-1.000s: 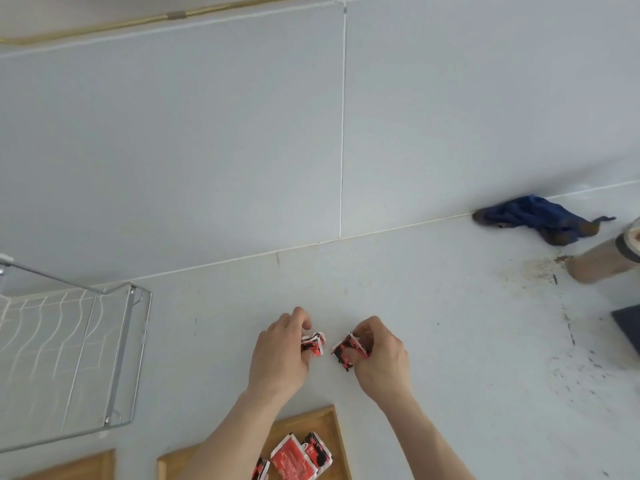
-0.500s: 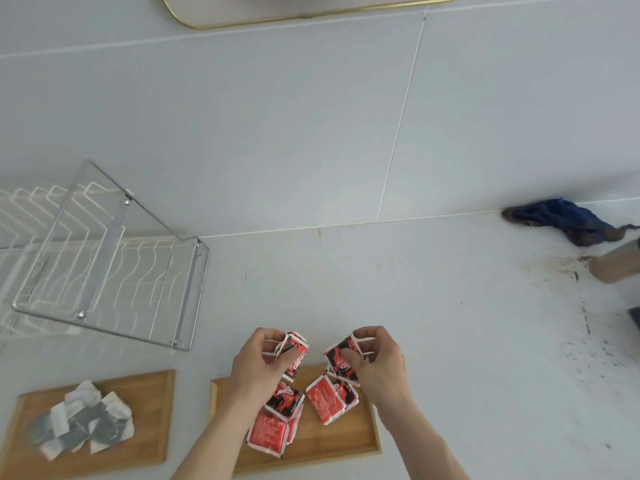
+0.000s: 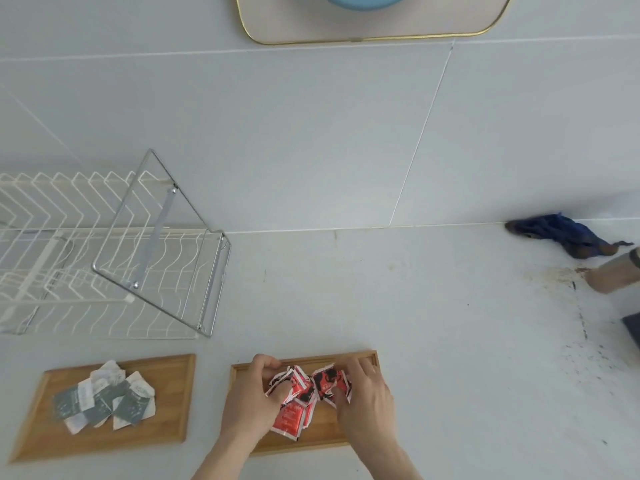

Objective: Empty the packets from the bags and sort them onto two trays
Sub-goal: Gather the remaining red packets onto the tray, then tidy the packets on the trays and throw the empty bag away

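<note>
Both hands, left (image 3: 254,398) and right (image 3: 363,396), reach forward side by side, fingers curled downward.

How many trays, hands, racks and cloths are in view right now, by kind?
Wooden trays: 2, the left tray with grey-green packets and the right tray with red packets
Hands: 2, left hand, right hand
Wire dish rack: 1
Blue cloth: 1
Total: 6

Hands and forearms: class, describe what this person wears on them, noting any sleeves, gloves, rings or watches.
Nothing is worn. The left hand and right hand are bare, with no gloves, and no rings show on the fingers. Both forearms are bare down to the frame's edge: no sleeves, watch or bracelet in view.
</note>
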The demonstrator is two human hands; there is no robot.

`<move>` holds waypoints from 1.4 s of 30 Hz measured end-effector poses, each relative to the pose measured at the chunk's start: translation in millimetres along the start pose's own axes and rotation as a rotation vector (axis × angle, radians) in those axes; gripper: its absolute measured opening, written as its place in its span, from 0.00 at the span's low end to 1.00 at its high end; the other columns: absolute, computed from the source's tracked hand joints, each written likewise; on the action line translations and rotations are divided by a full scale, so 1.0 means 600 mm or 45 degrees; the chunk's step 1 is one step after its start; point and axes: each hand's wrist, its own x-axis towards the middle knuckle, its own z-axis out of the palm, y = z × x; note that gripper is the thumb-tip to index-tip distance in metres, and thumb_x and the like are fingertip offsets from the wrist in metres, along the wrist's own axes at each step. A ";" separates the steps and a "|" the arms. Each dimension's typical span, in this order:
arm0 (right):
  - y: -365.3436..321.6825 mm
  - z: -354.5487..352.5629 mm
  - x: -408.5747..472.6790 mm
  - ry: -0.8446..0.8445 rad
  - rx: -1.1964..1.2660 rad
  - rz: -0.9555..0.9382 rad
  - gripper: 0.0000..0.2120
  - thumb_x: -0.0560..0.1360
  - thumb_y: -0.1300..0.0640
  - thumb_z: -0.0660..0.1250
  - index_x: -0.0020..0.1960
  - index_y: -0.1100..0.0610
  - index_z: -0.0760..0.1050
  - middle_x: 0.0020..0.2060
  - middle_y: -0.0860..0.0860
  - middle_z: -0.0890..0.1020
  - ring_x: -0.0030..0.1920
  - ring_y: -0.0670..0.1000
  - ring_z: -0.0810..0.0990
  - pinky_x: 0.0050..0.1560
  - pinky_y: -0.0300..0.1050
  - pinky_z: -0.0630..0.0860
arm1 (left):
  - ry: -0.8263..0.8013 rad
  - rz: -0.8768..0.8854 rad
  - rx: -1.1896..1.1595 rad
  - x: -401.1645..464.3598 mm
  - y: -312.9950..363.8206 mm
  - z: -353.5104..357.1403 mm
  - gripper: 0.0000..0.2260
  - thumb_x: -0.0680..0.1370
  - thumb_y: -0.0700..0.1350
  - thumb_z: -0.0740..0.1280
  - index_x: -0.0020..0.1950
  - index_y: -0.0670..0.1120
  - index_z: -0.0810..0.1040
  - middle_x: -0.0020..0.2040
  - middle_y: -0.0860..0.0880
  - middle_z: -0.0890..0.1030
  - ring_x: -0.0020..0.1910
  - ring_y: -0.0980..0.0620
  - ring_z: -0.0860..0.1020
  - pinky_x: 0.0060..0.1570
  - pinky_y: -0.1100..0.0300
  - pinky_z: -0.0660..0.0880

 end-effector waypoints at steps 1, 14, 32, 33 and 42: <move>0.004 0.003 -0.004 0.010 -0.072 -0.048 0.15 0.69 0.57 0.73 0.54 0.47 0.76 0.48 0.42 0.80 0.50 0.50 0.78 0.40 0.42 0.76 | 0.009 0.018 0.050 -0.002 -0.003 0.000 0.13 0.75 0.47 0.72 0.55 0.57 0.73 0.48 0.61 0.82 0.47 0.60 0.81 0.47 0.56 0.79; 0.023 0.018 -0.014 0.038 -0.300 -0.273 0.17 0.63 0.54 0.82 0.50 0.47 0.83 0.52 0.46 0.85 0.54 0.53 0.83 0.47 0.48 0.80 | 0.116 0.424 0.542 -0.021 -0.014 -0.001 0.11 0.78 0.50 0.68 0.58 0.59 0.72 0.61 0.62 0.73 0.61 0.59 0.72 0.62 0.63 0.68; 0.036 0.024 -0.022 0.099 -0.336 -0.297 0.09 0.68 0.52 0.73 0.48 0.47 0.83 0.54 0.49 0.84 0.60 0.57 0.81 0.52 0.53 0.78 | 0.003 0.477 0.606 -0.025 -0.020 -0.003 0.15 0.82 0.54 0.61 0.69 0.61 0.69 0.71 0.61 0.71 0.71 0.57 0.68 0.72 0.60 0.63; 0.030 0.023 -0.022 0.119 -0.353 -0.276 0.09 0.69 0.50 0.68 0.47 0.47 0.83 0.54 0.51 0.84 0.59 0.58 0.81 0.52 0.54 0.78 | 0.023 0.485 0.590 -0.025 -0.021 -0.011 0.15 0.82 0.54 0.61 0.69 0.61 0.69 0.70 0.62 0.71 0.71 0.58 0.68 0.72 0.60 0.63; -0.095 0.028 -0.015 0.199 -0.277 -0.294 0.10 0.70 0.51 0.65 0.45 0.49 0.84 0.56 0.53 0.84 0.57 0.59 0.82 0.47 0.56 0.81 | 0.164 0.517 0.323 -0.021 -0.063 -0.108 0.12 0.82 0.60 0.57 0.63 0.62 0.72 0.61 0.65 0.75 0.63 0.64 0.71 0.66 0.64 0.67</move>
